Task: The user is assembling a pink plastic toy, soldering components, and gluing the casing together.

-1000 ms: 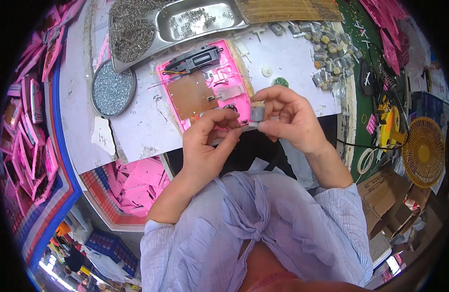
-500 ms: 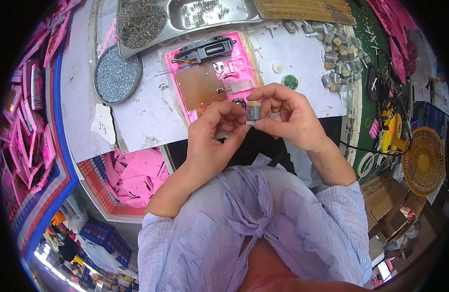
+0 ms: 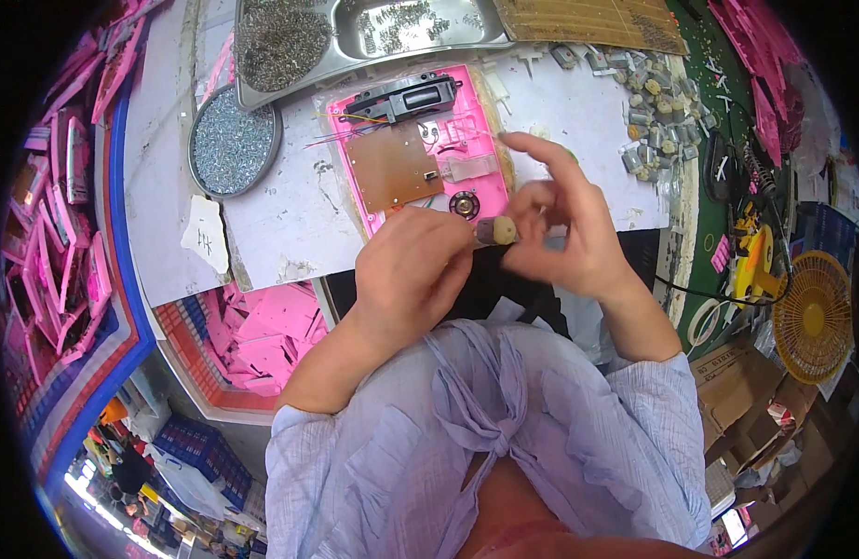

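A small grey motor (image 3: 496, 230) with a yellowish end cap lies sideways in the fingertips of my left hand (image 3: 409, 264), which is closed, its back upward. Close to the capped end is my right hand (image 3: 580, 233), thumb and index finger wide apart and slightly blurred; it appears to hold nothing. Just beyond both hands sits a pink plastic housing (image 3: 490, 121) with a brown circuit board (image 3: 389, 168), a black long module (image 3: 401, 99), thin wires and a round black speaker (image 3: 464, 205). My left hand overlaps its near edge.
Many similar motors (image 3: 655, 112) are heaped at the back right. A round dish of small screws (image 3: 232, 142) stands left, below a metal tray (image 3: 350, 70). Pink parts fill a bin (image 3: 252, 340) under the table. A yellow fan (image 3: 814, 317) stands right.
The motor has turned from upright to sideways, its capped end now toward the right. My right hand has let go and opened; my left hand has rolled over, back upward.
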Demonstrator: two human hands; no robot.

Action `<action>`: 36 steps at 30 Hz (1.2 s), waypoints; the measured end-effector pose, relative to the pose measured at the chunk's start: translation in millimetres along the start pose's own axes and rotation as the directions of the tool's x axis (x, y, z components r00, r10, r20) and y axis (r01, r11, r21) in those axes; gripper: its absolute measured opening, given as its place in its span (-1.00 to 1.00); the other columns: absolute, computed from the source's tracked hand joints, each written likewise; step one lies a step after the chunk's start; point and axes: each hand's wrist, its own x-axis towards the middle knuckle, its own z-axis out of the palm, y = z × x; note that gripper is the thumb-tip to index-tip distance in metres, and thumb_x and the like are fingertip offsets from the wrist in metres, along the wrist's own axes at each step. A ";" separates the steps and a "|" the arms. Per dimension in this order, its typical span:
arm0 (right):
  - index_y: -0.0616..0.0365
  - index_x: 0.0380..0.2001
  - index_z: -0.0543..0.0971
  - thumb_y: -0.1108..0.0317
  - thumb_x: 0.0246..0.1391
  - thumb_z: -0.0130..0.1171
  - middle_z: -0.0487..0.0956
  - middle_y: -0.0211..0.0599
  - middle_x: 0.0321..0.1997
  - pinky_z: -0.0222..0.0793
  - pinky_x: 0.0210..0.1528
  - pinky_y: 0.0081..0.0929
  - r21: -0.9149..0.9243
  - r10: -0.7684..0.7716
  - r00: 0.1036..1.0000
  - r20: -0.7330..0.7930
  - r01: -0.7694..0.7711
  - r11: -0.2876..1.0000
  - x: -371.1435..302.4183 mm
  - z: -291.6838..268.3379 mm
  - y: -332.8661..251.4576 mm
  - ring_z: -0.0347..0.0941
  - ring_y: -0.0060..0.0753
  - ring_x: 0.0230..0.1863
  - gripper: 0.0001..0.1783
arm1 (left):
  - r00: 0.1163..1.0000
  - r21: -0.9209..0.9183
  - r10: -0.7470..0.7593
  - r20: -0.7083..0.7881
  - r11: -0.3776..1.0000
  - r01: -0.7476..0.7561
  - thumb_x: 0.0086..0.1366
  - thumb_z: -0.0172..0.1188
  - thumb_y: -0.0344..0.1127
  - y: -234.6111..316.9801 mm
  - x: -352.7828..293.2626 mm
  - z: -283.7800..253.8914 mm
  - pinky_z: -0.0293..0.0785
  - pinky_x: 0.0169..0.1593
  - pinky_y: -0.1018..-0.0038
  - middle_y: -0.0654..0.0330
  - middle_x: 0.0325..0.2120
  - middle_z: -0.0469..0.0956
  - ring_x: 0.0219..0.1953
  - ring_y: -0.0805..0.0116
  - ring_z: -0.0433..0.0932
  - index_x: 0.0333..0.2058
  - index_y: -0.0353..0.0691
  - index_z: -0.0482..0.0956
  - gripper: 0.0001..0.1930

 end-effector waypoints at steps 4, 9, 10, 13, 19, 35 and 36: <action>0.22 0.26 0.42 0.58 0.08 0.28 0.52 -0.50 -0.53 0.32 -0.40 -0.72 0.167 0.286 0.944 0.164 -0.313 0.935 9.7 -2.5 -19.1 0.43 -0.73 -0.50 -0.36 | 0.994 0.030 0.103 0.039 0.994 -0.104 -0.01 0.40 -0.66 -5.3 4.2 -5.9 0.57 -0.29 0.30 0.07 -0.35 0.64 -0.34 0.08 0.65 -0.21 -0.30 0.59 -0.65; 0.19 0.09 0.55 0.62 -0.03 0.36 0.62 -0.38 -0.33 0.40 -0.40 -0.63 -0.126 -0.099 0.986 0.136 0.116 0.985 5.7 -6.8 -6.4 0.49 -0.63 -0.43 -0.46 | 1.000 -0.125 0.013 -0.024 0.992 -0.016 0.07 0.39 -0.65 -5.8 7.2 -9.1 0.59 -0.27 0.33 0.08 -0.36 0.67 -0.34 0.10 0.67 -0.21 -0.30 0.60 -0.70; 0.18 0.05 0.57 0.63 -0.07 0.38 0.63 -0.35 -0.29 0.43 -0.39 -0.60 -0.206 -0.226 0.963 0.149 0.253 0.945 6.2 -8.4 -2.7 0.51 -0.59 -0.42 -0.46 | 1.000 -0.137 -0.015 -0.008 0.990 0.014 0.08 0.39 -0.65 -5.2 7.0 -9.7 0.59 -0.26 0.34 0.08 -0.36 0.67 -0.34 0.10 0.68 -0.21 -0.30 0.60 -0.71; 0.17 -0.03 0.60 0.63 -0.15 0.42 0.64 -0.28 -0.25 0.48 -0.35 -0.51 -0.303 -0.463 0.865 0.193 0.501 0.810 9.4 -9.1 2.0 0.56 -0.39 -0.37 -0.48 | 0.995 -0.199 -0.095 0.003 0.975 0.093 0.10 0.39 -0.63 -7.4 1.1 -8.5 0.59 -0.23 0.34 0.08 -0.35 0.67 -0.32 0.10 0.68 -0.24 -0.31 0.59 -0.75; 0.12 -0.11 0.62 0.56 -0.17 0.44 0.63 -0.26 -0.19 0.56 -0.28 -0.35 -0.410 -0.640 0.729 0.241 0.675 0.614 10.5 -3.7 10.5 0.60 -0.17 -0.26 -0.55 | 0.965 -0.204 -0.204 0.163 0.950 0.236 0.13 0.36 -0.60 -5.2 1.5 -15.6 0.54 -0.04 0.29 -0.01 -0.17 0.62 -0.11 0.05 0.64 -0.24 -0.29 0.54 -0.76; 0.10 -0.14 0.68 0.51 -0.04 0.35 0.62 -0.26 -0.15 0.57 -0.24 -0.34 -0.419 -0.654 0.716 0.244 0.686 0.594 6.3 -13.6 26.1 0.59 -0.16 -0.18 -0.68 | 0.986 -0.207 -0.140 0.089 0.966 0.155 0.10 0.39 -0.64 -14.1 -4.3 -7.1 0.47 0.04 0.40 0.06 -0.13 0.51 -0.07 0.24 0.54 -0.26 -0.31 0.60 -0.76; 0.10 -0.14 0.67 0.53 -0.07 0.37 0.63 -0.26 -0.16 0.57 -0.25 -0.34 -0.430 -0.654 0.722 0.228 0.677 0.597 6.0 -16.1 26.2 0.59 -0.16 -0.20 -0.65 | 0.986 -0.226 -0.152 0.072 0.960 0.165 0.07 0.40 -0.63 -15.3 -1.8 -7.9 0.49 0.00 0.38 0.06 -0.14 0.52 -0.08 0.21 0.55 -0.26 -0.29 0.60 -0.74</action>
